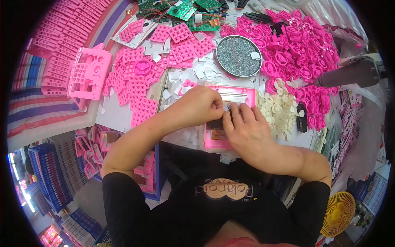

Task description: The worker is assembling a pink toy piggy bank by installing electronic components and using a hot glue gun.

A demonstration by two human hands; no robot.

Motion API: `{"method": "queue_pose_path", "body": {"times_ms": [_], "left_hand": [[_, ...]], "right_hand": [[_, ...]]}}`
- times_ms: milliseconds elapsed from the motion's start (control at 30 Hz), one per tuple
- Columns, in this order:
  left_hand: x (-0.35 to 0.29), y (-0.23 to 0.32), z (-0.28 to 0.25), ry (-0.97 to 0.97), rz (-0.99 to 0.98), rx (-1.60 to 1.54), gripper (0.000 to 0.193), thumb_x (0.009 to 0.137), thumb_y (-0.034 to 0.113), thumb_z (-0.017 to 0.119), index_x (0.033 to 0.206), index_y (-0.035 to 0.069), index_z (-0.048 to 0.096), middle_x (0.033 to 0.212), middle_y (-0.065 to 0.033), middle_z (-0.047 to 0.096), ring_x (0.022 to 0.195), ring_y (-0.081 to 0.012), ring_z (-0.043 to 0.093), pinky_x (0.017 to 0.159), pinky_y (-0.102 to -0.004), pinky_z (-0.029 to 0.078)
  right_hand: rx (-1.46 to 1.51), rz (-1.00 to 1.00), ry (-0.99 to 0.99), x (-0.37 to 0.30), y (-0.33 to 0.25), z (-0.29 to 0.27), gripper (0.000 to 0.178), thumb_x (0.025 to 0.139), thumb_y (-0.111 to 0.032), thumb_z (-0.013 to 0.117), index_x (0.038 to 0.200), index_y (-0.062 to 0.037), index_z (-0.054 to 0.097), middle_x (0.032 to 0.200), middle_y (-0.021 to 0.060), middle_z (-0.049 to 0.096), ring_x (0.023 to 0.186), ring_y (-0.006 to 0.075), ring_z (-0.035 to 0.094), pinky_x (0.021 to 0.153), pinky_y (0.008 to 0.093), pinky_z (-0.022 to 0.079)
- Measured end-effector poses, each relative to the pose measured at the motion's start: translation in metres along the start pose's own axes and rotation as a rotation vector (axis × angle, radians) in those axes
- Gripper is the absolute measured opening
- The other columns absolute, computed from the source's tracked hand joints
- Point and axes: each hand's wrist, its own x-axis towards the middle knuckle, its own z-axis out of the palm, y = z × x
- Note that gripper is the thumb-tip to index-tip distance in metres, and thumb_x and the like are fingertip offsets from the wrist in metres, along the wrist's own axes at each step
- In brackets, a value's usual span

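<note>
In front of me on the table lies a shallow pink plastic housing (217,144), its inside facing up. My left hand (201,105) is over its upper left part, fingers curled into a pinch; what they hold, if anything, is hidden. My right hand (252,131) bends over the right side, fingers close together and tips pressed down near the middle of the housing. A dark flat part (213,124) shows between the hands inside the housing. An orange-brown patch lies just below it. The right fingertips touch the dark part's edge, and what is under them cannot be seen.
A round metal tray (239,76) of small screws stands beyond the housing. Pink button pads (138,86) spread left, near an upright pink casing (88,74). Cream round parts (279,105) and heaped magenta rings (292,49) lie right. Green circuit boards (183,11) with wires sit behind.
</note>
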Motion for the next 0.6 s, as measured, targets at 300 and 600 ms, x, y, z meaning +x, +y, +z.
{"method": "queue_pose_path", "body": {"times_ms": [300,600], "left_hand": [[0.0,-0.004,0.012,0.183,0.197,0.177,0.016,0.083,0.016,0.069,0.079,0.0,0.07,0.07,-0.015,0.066,0.063,-0.0258,0.066,0.062,-0.0376,0.051],[0.084,-0.022,-0.037,0.571,0.253,0.415,0.021,0.088,0.025,0.068,0.089,0.004,0.071,0.081,-0.0137,0.066,0.078,-0.0312,0.066,0.071,-0.0437,0.052]], "right_hand": [[0.249,0.019,-0.16,-0.002,0.012,-0.004,0.051,0.082,-0.015,0.066,0.126,0.0092,0.054,0.118,0.0218,0.065,0.102,0.0329,0.062,0.089,0.0408,0.052],[0.535,0.333,1.294,0.004,0.139,-0.008,0.052,0.085,0.001,0.07,0.132,0.0007,0.05,0.107,0.0115,0.068,0.098,0.024,0.063,0.093,0.0371,0.049]]}}
